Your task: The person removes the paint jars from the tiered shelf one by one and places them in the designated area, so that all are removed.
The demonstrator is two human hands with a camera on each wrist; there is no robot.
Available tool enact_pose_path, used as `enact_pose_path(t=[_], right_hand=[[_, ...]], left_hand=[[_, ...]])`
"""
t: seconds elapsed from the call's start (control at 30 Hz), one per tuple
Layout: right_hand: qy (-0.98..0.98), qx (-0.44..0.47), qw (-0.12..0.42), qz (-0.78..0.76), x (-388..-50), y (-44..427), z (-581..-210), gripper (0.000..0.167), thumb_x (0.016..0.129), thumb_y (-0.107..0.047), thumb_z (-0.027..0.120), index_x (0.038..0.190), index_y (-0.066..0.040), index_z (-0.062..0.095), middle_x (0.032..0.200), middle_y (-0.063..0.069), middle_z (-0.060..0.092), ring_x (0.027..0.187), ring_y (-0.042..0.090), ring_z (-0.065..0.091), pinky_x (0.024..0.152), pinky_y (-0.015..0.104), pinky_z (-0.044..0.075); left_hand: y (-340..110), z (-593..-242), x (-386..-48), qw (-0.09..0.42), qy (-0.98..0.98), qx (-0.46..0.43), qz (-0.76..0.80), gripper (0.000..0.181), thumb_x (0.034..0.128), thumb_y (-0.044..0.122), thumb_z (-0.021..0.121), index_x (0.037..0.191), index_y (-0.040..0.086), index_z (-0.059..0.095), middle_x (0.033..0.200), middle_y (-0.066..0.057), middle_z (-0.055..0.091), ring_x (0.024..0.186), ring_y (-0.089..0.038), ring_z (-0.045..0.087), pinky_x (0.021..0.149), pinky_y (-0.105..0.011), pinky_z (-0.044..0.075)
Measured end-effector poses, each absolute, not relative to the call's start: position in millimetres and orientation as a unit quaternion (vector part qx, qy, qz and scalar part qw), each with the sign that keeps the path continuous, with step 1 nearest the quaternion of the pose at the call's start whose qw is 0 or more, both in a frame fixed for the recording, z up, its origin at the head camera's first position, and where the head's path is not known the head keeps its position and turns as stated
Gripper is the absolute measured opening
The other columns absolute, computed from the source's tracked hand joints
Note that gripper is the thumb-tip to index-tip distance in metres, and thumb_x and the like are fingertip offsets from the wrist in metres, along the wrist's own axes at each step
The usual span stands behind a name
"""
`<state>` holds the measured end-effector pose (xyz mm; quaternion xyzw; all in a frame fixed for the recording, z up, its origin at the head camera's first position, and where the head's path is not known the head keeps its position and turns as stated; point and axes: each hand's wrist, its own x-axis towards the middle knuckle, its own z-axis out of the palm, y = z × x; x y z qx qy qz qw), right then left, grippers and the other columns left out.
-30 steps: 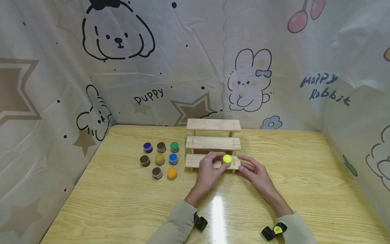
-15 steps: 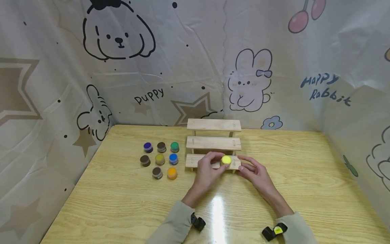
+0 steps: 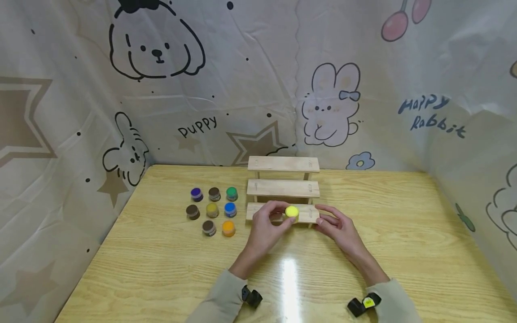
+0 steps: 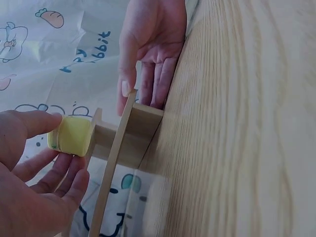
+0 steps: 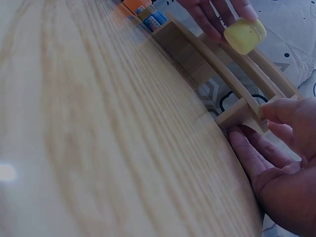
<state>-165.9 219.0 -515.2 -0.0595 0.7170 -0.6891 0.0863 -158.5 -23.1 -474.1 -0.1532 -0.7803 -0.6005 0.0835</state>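
My left hand (image 3: 264,229) pinches a small yellow paint jar (image 3: 292,212) between thumb and fingers, above the lowest step of a three-tier wooden display rack (image 3: 282,188). In the left wrist view the jar (image 4: 75,136) is tilted on its side and stands apart from the lowest board (image 4: 114,158). At the rack's right end, my right hand (image 3: 339,229) holds the lowest step. The right wrist view has its thumb on the board's end and the other fingers low beside the support leg (image 5: 234,114).
Left of the rack several small paint jars stand in loose rows on the wooden table (image 3: 161,269), among them a green jar (image 3: 232,194), a blue jar (image 3: 230,209) and an orange jar (image 3: 228,229). A printed curtain (image 3: 250,89) hangs behind the table.
My left hand has moved a little to the left with the yellow jar, from the right part of the lowest step toward its middle. The right hand has stayed at the rack's end.
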Motion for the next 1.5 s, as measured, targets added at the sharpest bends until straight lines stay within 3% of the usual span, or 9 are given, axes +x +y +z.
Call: enact_pose_path(t=[0.5,1.2,1.5], right_hand=[[0.708,-0.066,0.086,-0.698,-167,221,-513,0.051,0.103,-0.016,0.064,0.15,-0.002,0.048,0.139,0.031,0.056,0.113,0.013,0.068,0.096,0.032,0.057],[0.706,-0.07,0.084,-0.7,-167,220,-512,0.051,0.104,-0.016,0.064,0.15,-0.001,0.047,0.139,0.031,0.056,0.114,0.013,0.068,0.096,0.032,0.056],[0.707,-0.066,0.084,-0.699,-166,220,-515,0.052,0.104,-0.017,0.064,0.15,-0.001,0.047,0.138,0.031,0.057,0.114,0.012,0.068,0.096,0.032,0.056]], left_hand=[[-73,-470,-142,0.099,-0.762,-0.139,-0.625,0.029,0.0885,0.005,0.081,0.116,0.007,0.071,0.115,-0.007,0.069,0.106,-0.025,0.067,0.095,-0.052,0.056],[-138,-465,-121,0.124,-0.778,-0.067,-0.613,0.033,0.087,0.003,0.082,0.118,0.002,0.07,0.116,-0.011,0.068,0.109,-0.026,0.067,0.098,-0.049,0.056],[-167,-462,-115,0.138,-0.777,-0.027,-0.614,0.035,0.0871,-0.001,0.08,0.119,0.001,0.068,0.117,-0.01,0.068,0.106,-0.018,0.066,0.097,-0.038,0.057]])
